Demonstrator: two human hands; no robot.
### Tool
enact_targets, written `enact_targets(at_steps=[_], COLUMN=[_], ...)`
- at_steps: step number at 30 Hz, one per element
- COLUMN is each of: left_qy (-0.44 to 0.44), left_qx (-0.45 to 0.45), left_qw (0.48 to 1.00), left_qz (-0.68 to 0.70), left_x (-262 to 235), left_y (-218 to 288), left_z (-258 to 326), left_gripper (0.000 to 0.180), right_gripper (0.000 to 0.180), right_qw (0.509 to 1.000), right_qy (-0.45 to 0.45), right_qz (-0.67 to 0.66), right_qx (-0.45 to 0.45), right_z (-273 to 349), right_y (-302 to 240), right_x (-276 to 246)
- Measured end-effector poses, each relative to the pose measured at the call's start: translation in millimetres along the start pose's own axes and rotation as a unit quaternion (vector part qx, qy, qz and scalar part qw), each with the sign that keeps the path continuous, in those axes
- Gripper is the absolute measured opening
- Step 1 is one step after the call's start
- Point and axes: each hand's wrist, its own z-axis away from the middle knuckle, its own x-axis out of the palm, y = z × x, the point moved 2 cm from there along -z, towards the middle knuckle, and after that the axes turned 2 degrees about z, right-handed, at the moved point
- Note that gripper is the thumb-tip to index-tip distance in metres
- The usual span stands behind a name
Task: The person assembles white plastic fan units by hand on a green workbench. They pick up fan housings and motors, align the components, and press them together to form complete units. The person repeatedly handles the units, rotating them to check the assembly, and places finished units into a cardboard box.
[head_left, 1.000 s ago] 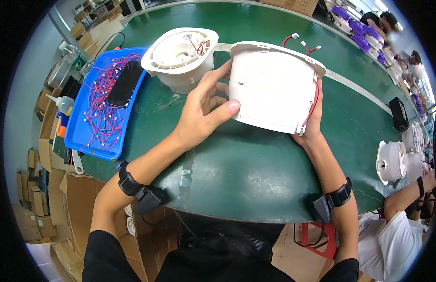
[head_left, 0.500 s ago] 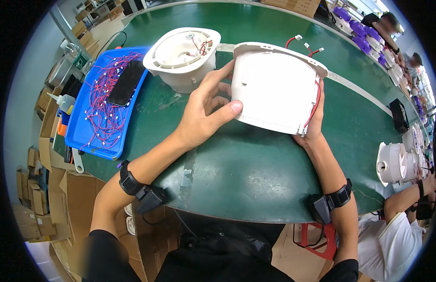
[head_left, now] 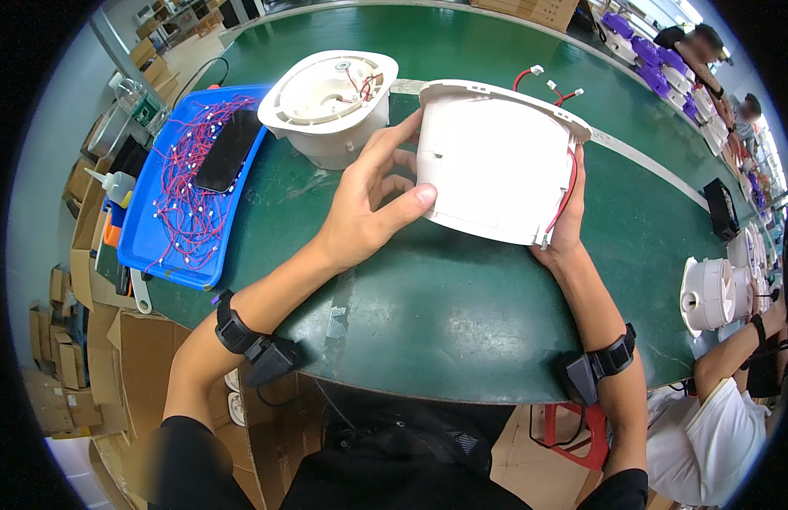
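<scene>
Only a tiny shift since a second ago: over the broad green desk [head_left: 462,340], I see the tapered white plastic housing [head_left: 496,166] gripped between the left hand [head_left: 364,204] and right hand [head_left: 565,229]. Left of the left hand lies the shallow blue plastic tray [head_left: 143,242], bearing the flat black phone [head_left: 227,153]; just beyond that hand stands a similar white housing [head_left: 326,134]. Beside the right hand runs a thin red wire [head_left: 570,191].
</scene>
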Motion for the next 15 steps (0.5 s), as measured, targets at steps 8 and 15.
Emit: enact_targets(at_steps=[8,15], left_qy=[-0.010,-0.011], left_qx=[0.005,0.000], left_qw=[1.000,1.000], left_qz=[-0.002,-0.008], left_x=[-1.6,-1.1], left_y=[-1.3,-1.5], left_z=[0.5,0.3], left_gripper=[0.079,0.080], right_gripper=[0.075,0.074], right_qw=[1.000,1.000], right_qy=[0.001,-0.007], right_qz=[-0.011,-0.018], right_qx=[-0.003,-0.004], right_z=[-0.6,1.1], right_y=[2.1,1.3], right_x=[-2.9,-2.7])
